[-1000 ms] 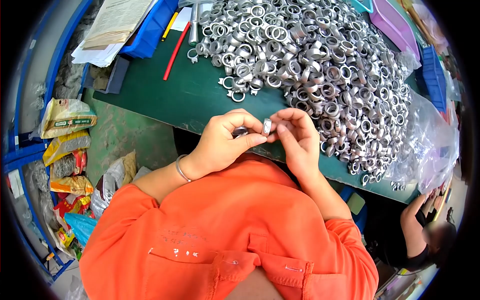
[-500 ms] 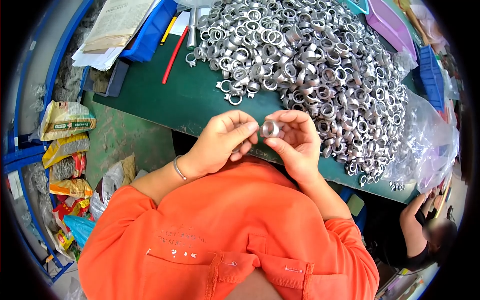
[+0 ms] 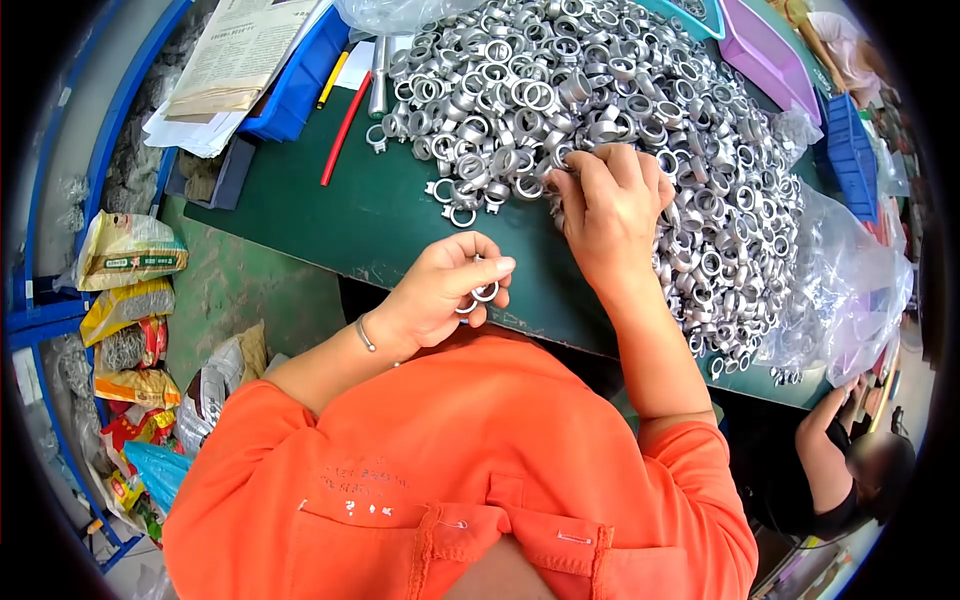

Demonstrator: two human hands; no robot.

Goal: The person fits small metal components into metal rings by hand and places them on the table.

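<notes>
My left hand point(image 3: 445, 290), near the front edge of the green table point(image 3: 370, 215), is closed around metal rings point(image 3: 484, 291); parts of at least two show between its fingers. My right hand point(image 3: 615, 215) reaches over the left side of the large pile of silver metal rings point(image 3: 720, 180). Its fingers point down and curl at the rings, and the fingertips are partly hidden, so what they grip cannot be made out. A few rings point(image 3: 462, 215) lie at the pile's left edge.
A red stick point(image 3: 346, 136), a yellow marker point(image 3: 333, 80) and a metal rod point(image 3: 378, 80) lie at the back left, beside a blue bin point(image 3: 300, 85) with papers. A pink tray point(image 3: 770, 55) stands at the back. Clear plastic point(image 3: 840, 285) and another person point(image 3: 825, 460) are at right.
My right hand has moved from beside my left hand up and right onto the pile. The ring it held up is no longer seen there. My left hand now shows rings in its fingers.
</notes>
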